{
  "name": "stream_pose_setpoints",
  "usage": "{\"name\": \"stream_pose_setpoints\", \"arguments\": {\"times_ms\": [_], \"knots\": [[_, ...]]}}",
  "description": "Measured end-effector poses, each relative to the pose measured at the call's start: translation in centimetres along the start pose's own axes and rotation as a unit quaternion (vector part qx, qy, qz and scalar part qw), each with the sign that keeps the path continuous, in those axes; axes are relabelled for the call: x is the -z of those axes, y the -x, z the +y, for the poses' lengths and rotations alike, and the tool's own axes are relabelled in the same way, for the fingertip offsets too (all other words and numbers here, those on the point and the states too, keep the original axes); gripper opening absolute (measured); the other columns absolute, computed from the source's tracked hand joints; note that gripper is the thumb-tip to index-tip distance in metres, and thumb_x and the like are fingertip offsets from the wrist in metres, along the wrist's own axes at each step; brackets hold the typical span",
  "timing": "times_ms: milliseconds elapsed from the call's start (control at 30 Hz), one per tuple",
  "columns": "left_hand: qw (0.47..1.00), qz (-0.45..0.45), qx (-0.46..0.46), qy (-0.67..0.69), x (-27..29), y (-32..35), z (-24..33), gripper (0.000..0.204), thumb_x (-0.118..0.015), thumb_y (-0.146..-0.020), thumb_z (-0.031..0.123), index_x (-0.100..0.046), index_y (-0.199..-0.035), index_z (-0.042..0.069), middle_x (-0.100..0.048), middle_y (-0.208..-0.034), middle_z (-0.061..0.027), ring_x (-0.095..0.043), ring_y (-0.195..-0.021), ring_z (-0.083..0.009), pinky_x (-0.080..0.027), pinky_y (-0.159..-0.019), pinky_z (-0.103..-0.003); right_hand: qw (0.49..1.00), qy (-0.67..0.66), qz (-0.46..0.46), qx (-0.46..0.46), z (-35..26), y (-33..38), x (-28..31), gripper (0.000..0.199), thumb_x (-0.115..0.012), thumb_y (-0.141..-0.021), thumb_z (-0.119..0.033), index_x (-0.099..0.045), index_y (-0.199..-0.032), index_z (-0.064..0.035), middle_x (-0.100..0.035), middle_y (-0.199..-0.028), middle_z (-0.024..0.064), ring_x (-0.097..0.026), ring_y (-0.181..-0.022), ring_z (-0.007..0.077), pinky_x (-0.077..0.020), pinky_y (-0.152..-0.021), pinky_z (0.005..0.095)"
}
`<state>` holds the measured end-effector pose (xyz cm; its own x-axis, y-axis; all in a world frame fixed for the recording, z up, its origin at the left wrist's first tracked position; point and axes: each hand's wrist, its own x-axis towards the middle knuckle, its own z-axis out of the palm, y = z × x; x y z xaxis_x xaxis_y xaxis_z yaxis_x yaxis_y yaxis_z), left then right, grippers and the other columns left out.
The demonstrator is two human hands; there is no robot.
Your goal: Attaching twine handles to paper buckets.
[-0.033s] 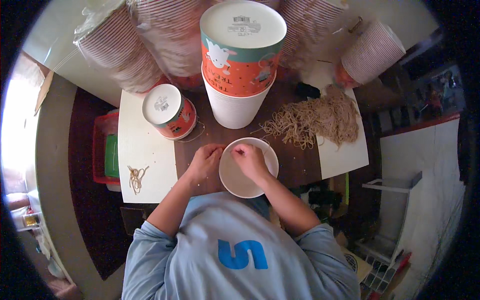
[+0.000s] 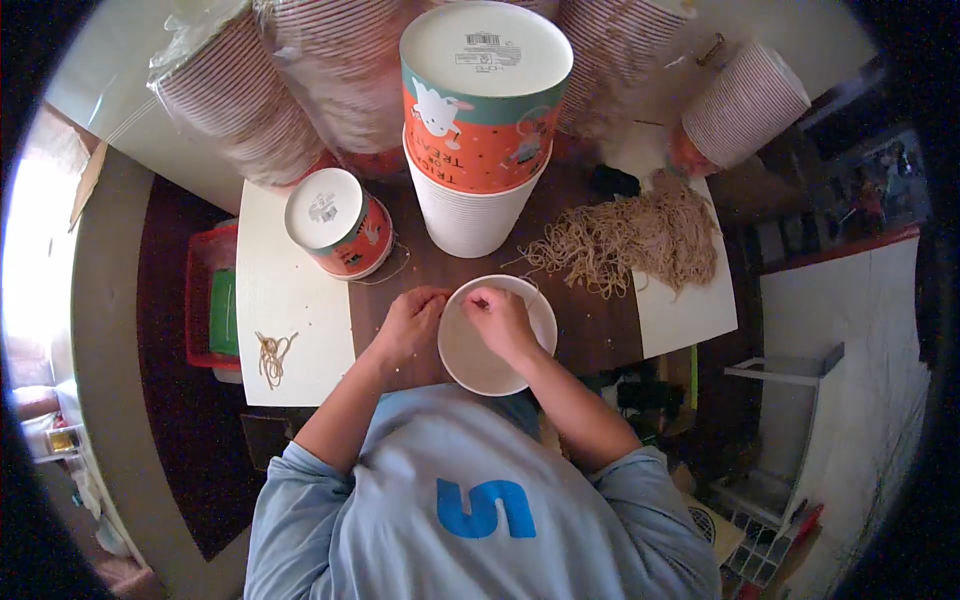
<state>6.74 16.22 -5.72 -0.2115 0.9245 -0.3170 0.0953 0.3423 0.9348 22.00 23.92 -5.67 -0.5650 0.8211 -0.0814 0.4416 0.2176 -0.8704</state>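
A white-lined paper bucket stands mouth up at the table's near edge, in front of my body. My left hand is outside it, its bent fingers closed against the left wall just under the rim. My right hand reaches inside, thumb and fingers pinched near that same side. Whatever lies between the fingertips of either hand is hidden. A thin cord shows at the bucket's right rim. To the right lies a tangled heap of tan cords.
A tall stack of upturned orange-and-white paper buckets stands ahead. Left of it sits a shorter upturned bucket stack with a cord loop. Several loose cords lie on the table's white left part. Plastic-wrapped bucket stacks line the back.
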Motion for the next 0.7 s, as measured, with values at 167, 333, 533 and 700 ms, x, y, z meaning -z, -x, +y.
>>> {"name": "stream_pose_setpoints", "arguments": {"times_ms": [167, 333, 533, 700], "knots": [[1.000, 0.012, 0.000, -0.016, 0.0, 0.2, 0.5, 0.027, -0.047, -0.090, 0.015, -0.061, -0.104, -0.003, -0.065, -0.093, -0.0157, -0.061, -0.087, -0.0177, -0.048, -0.079, -0.030, 1.000, 0.002, 0.012, 0.016, 0.0, -0.1, -0.2, 0.012, -0.061, -0.078, -0.015, -0.065, -0.078, -0.0033, -0.065, -0.076, 0.0148, -0.063, -0.072, 0.0312, -0.0481, -0.063, 0.0404], [1.000, 0.011, 0.023, -0.014, 0.0, 0.5, 0.8, 0.027, -0.048, -0.089, 0.015, -0.062, -0.104, -0.003, -0.066, -0.091, -0.0146, -0.061, -0.084, -0.0167, -0.048, -0.076, -0.029, 1.000, 0.027, 0.007, 0.002, -0.2, -0.2, -0.4, 0.011, -0.061, -0.078, -0.013, -0.064, -0.077, -0.0030, -0.064, -0.077, 0.0155, -0.062, -0.072, 0.0322, -0.0480, -0.064, 0.0414], [0.997, -0.028, -0.068, -0.037, 0.4, 0.4, 1.2, 0.024, -0.053, -0.089, 0.013, -0.061, -0.105, -0.002, -0.065, -0.089, -0.0049, -0.057, -0.076, -0.0106, -0.049, -0.066, -0.028, 1.000, 0.015, 0.010, 0.001, -0.1, -0.3, -0.7, 0.013, -0.060, -0.078, -0.015, -0.066, -0.077, -0.0032, -0.065, -0.077, 0.0159, -0.063, -0.073, 0.0325, -0.0484, -0.065, 0.0412], [0.991, -0.073, -0.038, -0.104, 1.1, 0.2, 2.7, 0.021, -0.056, -0.084, 0.012, -0.063, -0.100, 0.000, -0.066, -0.085, -0.0111, -0.060, -0.073, -0.0148, -0.050, -0.067, -0.032, 0.999, 0.034, -0.001, -0.001, -0.3, -0.4, -0.4, 0.013, -0.061, -0.078, -0.016, -0.067, -0.078, -0.0035, -0.065, -0.076, 0.0165, -0.064, -0.072, 0.0325, -0.0492, -0.065, 0.0405]]}}
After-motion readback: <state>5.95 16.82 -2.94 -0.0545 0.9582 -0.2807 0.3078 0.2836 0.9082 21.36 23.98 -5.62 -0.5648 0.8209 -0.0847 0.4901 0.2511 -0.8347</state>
